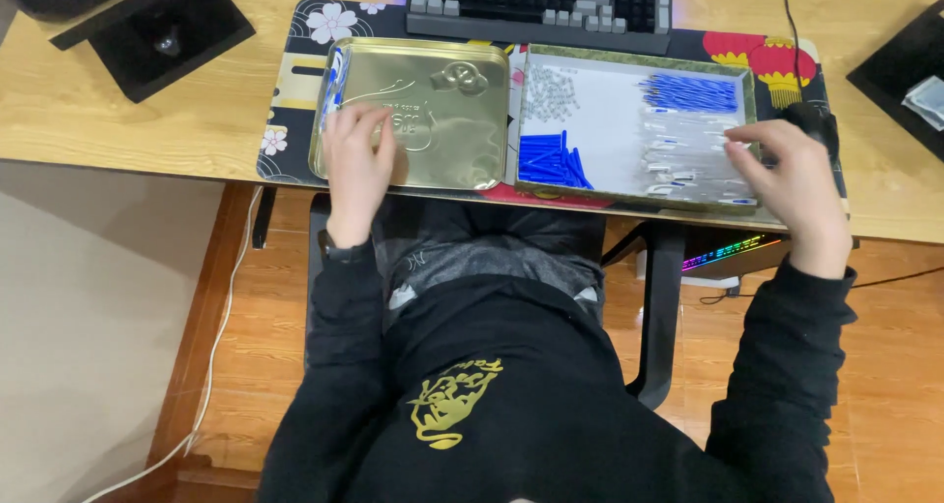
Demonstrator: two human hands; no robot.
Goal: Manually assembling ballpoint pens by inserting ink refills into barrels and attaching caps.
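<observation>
My left hand (356, 164) rests on the gold metal lid (413, 112), which lies flat on the patterned mat (295, 70) at the near edge of the bench (128, 119). Its fingers (379, 134) are loosely curled with nothing in them. The lid is shiny, with embossed shapes and rounded corners.

Just to its right sits a shallow white-floored tray (605, 119). Inside lie a fan of blue caps (551, 161) at the near left, a row of blue refills (693, 93) at the far right, small clear bits (551, 95) at the far left, and clear pen barrels (683, 159) at the near right.

My right hand (796, 188) hovers over the tray's right edge, fingers (752, 154) bent toward the clear barrels; whether they pinch one I cannot tell. A keyboard (541, 1) lies beyond.
</observation>
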